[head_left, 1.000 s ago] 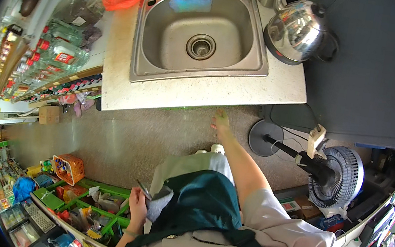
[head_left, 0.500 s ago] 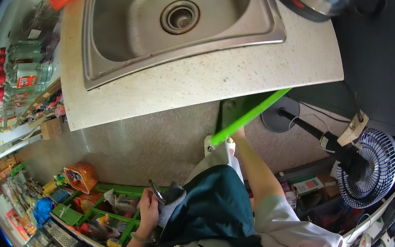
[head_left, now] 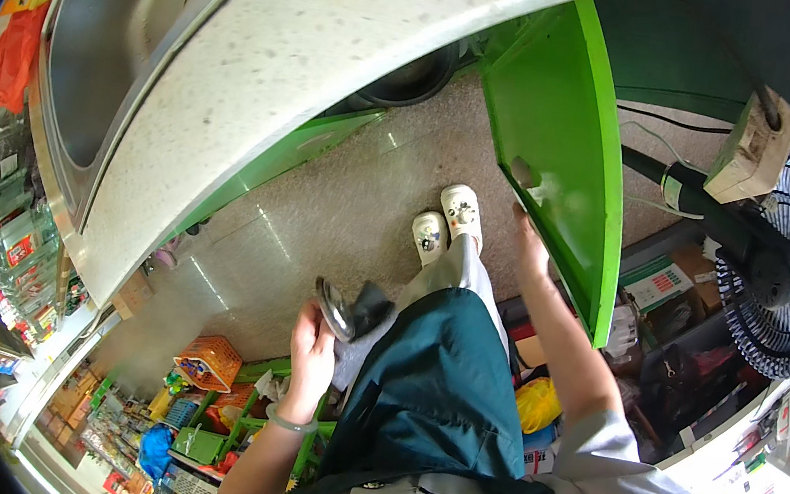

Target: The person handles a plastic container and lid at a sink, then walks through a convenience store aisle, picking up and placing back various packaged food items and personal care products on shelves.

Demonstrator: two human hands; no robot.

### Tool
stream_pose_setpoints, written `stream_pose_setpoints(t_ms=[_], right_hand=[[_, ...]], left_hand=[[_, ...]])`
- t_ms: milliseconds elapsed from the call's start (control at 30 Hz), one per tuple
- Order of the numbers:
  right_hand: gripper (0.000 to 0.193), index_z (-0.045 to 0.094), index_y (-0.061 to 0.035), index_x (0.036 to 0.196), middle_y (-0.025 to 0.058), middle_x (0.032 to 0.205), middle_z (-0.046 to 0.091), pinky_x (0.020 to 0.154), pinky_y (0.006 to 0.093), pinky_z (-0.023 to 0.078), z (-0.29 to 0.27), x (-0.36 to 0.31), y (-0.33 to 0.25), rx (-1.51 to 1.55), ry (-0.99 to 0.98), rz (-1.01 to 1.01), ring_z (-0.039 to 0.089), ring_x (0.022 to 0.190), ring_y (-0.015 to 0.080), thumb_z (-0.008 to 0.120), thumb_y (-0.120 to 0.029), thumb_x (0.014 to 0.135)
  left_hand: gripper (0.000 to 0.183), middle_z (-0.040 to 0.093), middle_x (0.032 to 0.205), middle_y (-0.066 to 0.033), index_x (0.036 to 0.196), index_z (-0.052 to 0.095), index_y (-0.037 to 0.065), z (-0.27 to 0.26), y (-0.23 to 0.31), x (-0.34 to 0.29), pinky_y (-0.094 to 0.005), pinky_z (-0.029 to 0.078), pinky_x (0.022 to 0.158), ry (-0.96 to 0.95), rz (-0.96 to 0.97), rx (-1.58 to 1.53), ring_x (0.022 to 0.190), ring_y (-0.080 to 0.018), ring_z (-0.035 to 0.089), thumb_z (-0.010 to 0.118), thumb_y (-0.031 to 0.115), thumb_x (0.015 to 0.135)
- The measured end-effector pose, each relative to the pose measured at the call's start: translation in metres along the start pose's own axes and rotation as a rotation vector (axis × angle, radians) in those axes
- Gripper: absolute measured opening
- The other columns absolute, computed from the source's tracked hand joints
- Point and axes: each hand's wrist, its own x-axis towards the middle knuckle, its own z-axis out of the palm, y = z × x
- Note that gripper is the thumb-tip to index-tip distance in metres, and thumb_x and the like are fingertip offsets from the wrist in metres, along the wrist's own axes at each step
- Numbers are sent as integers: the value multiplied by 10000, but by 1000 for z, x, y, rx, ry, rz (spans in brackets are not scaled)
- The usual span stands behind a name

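Observation:
In my left hand (head_left: 311,357), whose fingers are closed, is a dark round thing with a shiny rim (head_left: 333,311). A black piece (head_left: 371,310) sticks out beside it; its exact kind is unclear. My right hand (head_left: 529,244) lies along the lower edge of a green cabinet door (head_left: 559,119), fingers stretched out and partly hidden by it. The door stands swung out from under a speckled white countertop (head_left: 271,48). Behind it, a dark round vessel (head_left: 413,83) shows in the cabinet's shadow.
A steel sink (head_left: 104,54) and a red plastic bag (head_left: 15,62) are at upper left. To the right stands a black fan (head_left: 787,262) near a power strip (head_left: 754,146) with cables. An orange basket (head_left: 207,362) and green crates lie at lower left.
The green door has swung out wide, with my right hand moving right along with it. My view has shifted downward and turned, so the cabinet's inside shows. The left hand still holds the round thing.

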Motion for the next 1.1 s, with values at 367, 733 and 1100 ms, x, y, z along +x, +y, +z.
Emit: stream_pose_setpoints(t_ms=[367,733,1100], right_hand=[[347,515,-41,1190,220,1011,612,739,416,496,74,-87,-223,165,-571,-458,618,875,359,573,-165,871],[681,337,-102,1382,196,776,631,715,417,497,123,-8,-256,-96,-589,-496,633,774,339,616,-176,765],[575,364,-155,1330,162,901,666,812,442,496,149,-42,-232,-352,-782,-537,646,863,341,582,-191,800]], left_hand=[[122,584,746,-92,946,507,-8,41,14,85,-262,446,624,41,201,241,694,-104,536,533,110,931],[566,510,518,-90,1384,320,55,28,116,122,-306,395,457,85,356,855,458,-188,530,566,64,874],[1014,594,611,-57,1348,365,-6,-23,57,30,-179,353,477,-79,13,-1,519,-69,518,294,827,773]])
